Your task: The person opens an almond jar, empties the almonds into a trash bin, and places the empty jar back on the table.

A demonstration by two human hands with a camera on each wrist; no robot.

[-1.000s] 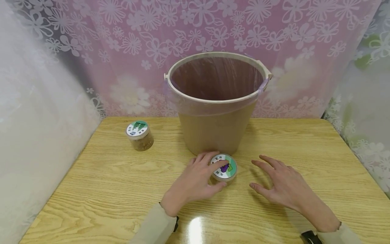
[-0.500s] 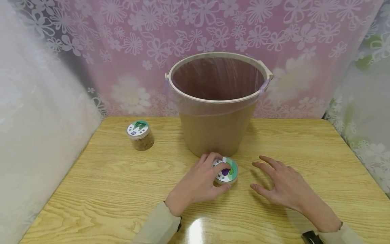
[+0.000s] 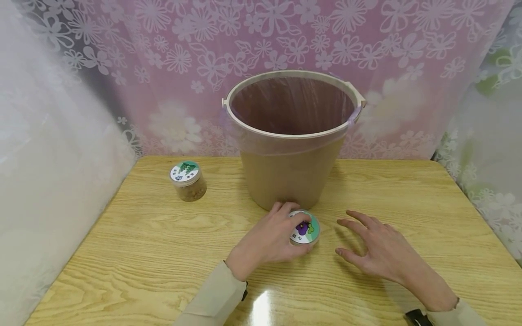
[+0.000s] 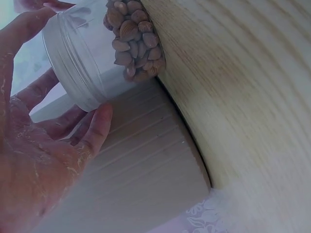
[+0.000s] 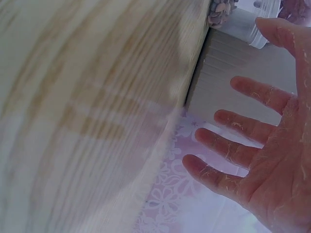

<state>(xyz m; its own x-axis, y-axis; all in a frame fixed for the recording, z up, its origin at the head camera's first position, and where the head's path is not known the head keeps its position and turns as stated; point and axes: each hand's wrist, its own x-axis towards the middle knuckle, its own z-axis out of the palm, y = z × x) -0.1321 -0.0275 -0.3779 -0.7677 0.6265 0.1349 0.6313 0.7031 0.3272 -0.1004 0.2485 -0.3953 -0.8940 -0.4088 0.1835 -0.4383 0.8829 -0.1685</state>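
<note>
Just in front of the bucket, a clear plastic jar point(image 3: 308, 232) stands on the table. Its round lid label is white and green with a purple eggplant picture. Brown almond-like nuts point(image 4: 137, 46) fill its lower part. My left hand point(image 3: 270, 236) grips this jar around the lid from the left, the index finger lying over the label and the thumb on the near side. To the right of the jar, my right hand point(image 3: 381, 246) hovers over the table with fingers spread and holds nothing. In the right wrist view its palm point(image 5: 279, 170) faces the jar.
A beige bucket point(image 3: 287, 176) lined with a thin translucent bag stands at the table's back middle. Another lidded jar point(image 3: 190, 188), with a green-leaf label and brown contents, is at the back left of the wooden table point(image 3: 142, 258). Floral curtains point(image 3: 171, 68) hang behind.
My left hand has slid a little to the right and closed further around the jar, which shifted slightly right and nearer. My right hand has barely moved.
</note>
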